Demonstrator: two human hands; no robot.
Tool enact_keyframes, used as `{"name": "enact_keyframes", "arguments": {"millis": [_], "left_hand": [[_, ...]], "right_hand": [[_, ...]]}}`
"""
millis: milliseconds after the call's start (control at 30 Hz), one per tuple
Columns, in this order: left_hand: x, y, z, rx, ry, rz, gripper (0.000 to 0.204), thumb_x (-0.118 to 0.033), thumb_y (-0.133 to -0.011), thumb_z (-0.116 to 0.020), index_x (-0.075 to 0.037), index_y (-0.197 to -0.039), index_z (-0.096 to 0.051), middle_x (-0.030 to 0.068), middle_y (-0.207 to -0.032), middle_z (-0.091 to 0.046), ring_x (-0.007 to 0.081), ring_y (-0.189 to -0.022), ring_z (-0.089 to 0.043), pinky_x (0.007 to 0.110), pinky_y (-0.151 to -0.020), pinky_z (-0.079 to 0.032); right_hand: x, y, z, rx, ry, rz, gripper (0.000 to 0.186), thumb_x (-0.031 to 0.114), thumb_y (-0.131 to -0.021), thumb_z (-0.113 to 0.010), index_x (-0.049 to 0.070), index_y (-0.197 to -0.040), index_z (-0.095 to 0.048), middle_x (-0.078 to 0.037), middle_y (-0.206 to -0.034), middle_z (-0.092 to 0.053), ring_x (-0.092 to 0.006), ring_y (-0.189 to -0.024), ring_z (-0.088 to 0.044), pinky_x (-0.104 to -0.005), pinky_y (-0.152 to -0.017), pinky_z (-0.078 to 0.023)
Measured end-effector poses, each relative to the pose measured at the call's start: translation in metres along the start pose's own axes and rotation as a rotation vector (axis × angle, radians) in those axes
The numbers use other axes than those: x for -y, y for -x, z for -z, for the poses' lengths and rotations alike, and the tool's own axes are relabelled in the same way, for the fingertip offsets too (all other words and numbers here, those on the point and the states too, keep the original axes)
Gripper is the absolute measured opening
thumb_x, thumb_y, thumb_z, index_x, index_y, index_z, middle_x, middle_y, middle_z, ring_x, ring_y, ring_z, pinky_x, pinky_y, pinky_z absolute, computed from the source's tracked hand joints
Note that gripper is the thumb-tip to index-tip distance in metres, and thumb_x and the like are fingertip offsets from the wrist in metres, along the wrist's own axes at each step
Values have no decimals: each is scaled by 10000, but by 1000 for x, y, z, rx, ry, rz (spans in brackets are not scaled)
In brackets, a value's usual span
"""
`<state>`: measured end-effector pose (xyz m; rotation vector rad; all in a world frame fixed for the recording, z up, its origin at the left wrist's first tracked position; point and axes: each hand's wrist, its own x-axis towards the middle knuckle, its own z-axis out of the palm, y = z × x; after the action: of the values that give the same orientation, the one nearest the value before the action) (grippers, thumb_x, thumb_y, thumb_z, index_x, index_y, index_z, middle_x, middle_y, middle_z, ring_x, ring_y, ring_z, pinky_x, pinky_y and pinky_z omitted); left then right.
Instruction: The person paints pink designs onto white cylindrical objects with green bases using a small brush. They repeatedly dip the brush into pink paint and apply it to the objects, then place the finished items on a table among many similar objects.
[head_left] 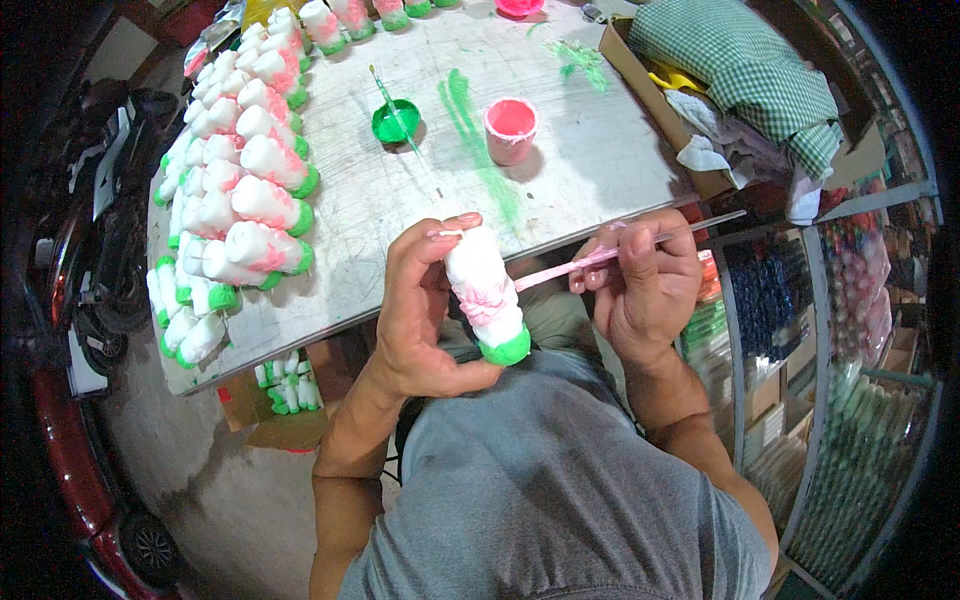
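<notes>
My L hand [408, 315] grips the pillar candle [478, 265] by its ends over my lap, prob. to leave its side clear; R hand [655, 280] pinches the pink-coated brush [570, 267], tip at the pink band. Paint cup [510, 151] sits on tbl [350, 215] ahead, prob. for dipping.

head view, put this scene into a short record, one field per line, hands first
left hand: fingers around a white candle with a pink middle band and green end
right hand: holding a pink-coated brush
brush tip: at the candle's side, beside the pink band
paint: pink cup; green dish with a thin brush across it
table: pale, with green smears
left of table: rows of similar candles
right of table: open cardboard box, green checked cloth
</notes>
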<state>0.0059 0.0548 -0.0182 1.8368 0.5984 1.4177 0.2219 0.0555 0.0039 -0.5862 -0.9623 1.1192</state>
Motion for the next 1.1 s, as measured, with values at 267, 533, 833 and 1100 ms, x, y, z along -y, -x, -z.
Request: {"name": "enact_keyframes", "arguments": {"millis": [267,533,833,1100], "left_hand": [[18,4,-5,-17,7,-26,1125,-107,-502,-880,-48,-1492,-348,157,-1409,-410,387,-1367,-482,511,-1156,-350],[19,6,-5,-16,15,-33,1145,-117,-500,-903,-54,-1496,-343,165,-1405,-422,391,-1359,-479,531,-1169,-339],[11,5,-7,-10,26,-3,1153,-103,-485,-897,-59,-1493,-340,171,-1401,-420,382,-1358,-480,530,-1176,-338],[-3,17,-4,-147,410,176,1262,-163,-467,-955,-2,-1531,-296,169,-1460,-411,327,-1349,-482,429,-1168,-350]], "right_hand": [[-9,-4,2,5,18,-17,194,168,-1040,-621,9,-1033,-511,-142,-842,-694,-155,-650,-665,-281,-598,-576],[-10,0,3,26,56,26,171,140,-1035,-623,10,-1035,-512,-142,-852,-697,-153,-674,-670,-282,-622,-582],[-5,3,6,16,70,68,169,143,-1040,-616,15,-1019,-509,-144,-847,-684,-161,-664,-646,-305,-618,-571],[0,14,11,22,-131,188,271,289,-1054,-591,26,-1116,-592,-85,-744,-584,-191,-641,-577,-364,-576,-549]]}}
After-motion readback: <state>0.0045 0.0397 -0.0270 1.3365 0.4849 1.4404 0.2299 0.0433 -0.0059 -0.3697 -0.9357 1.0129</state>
